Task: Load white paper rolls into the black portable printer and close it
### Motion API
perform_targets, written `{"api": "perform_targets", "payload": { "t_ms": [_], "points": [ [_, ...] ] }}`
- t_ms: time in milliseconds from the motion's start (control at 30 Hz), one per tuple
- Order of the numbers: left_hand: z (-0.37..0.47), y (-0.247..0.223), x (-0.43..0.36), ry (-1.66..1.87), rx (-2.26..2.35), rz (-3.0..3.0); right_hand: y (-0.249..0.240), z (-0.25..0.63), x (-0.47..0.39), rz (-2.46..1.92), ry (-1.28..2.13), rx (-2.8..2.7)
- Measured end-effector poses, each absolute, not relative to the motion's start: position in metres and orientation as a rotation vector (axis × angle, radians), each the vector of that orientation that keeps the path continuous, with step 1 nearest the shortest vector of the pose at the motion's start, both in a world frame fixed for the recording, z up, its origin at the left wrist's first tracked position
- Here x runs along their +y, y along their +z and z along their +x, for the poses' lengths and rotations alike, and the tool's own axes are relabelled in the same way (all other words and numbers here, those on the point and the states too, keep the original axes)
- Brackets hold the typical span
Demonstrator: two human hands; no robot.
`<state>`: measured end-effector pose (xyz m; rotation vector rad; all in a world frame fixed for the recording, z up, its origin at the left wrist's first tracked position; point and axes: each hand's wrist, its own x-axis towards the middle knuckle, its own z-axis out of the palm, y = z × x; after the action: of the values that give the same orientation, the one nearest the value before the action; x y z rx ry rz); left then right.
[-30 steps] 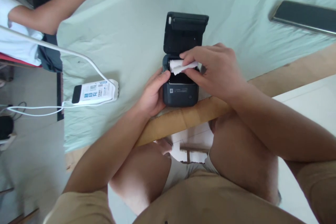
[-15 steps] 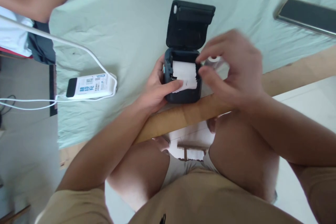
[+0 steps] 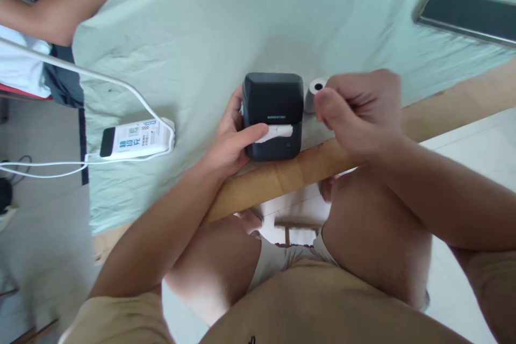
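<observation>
A black label printer (image 3: 274, 99) sits near the table's front edge, its lid down. A white paper strip (image 3: 278, 131) sticks out of the slot across its front. My left hand (image 3: 237, 137) is wrapped round the printer's left side, and the thumb presses on the strip's left end. To the right of the printer stands a small paper roll (image 3: 312, 95) with a dark core. My right hand (image 3: 363, 107) is curled into a fist just beside this roll, off the printer; nothing shows in it.
A white power bank (image 3: 139, 138) with a white cable (image 3: 108, 71) lies on the left of the green cloth (image 3: 193, 43). A dark phone-like slab (image 3: 471, 16) rests at the far right. Another person's arm (image 3: 80, 2) reaches over the back left. A wooden edge (image 3: 278, 177) runs along the front.
The printer's lid has swung down and shut over the paper, leaving only the strip outside. My right hand has drawn back from the printer and its fingers have curled in.
</observation>
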<state>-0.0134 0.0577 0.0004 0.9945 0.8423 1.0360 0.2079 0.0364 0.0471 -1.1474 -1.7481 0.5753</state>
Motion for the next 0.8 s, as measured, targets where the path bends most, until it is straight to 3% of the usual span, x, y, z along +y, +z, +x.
{"api": "perform_targets", "payload": {
  "t_ms": [233,800],
  "points": [
    [-0.014,-0.002,0.055,1.031,0.769,0.981,0.033,0.203,0.044,-1.341,1.185,-1.771],
    [-0.006,0.011,0.049,1.041,0.818,0.895,0.034,0.202,0.047,-1.397,1.226,-1.762]
  ]
}}
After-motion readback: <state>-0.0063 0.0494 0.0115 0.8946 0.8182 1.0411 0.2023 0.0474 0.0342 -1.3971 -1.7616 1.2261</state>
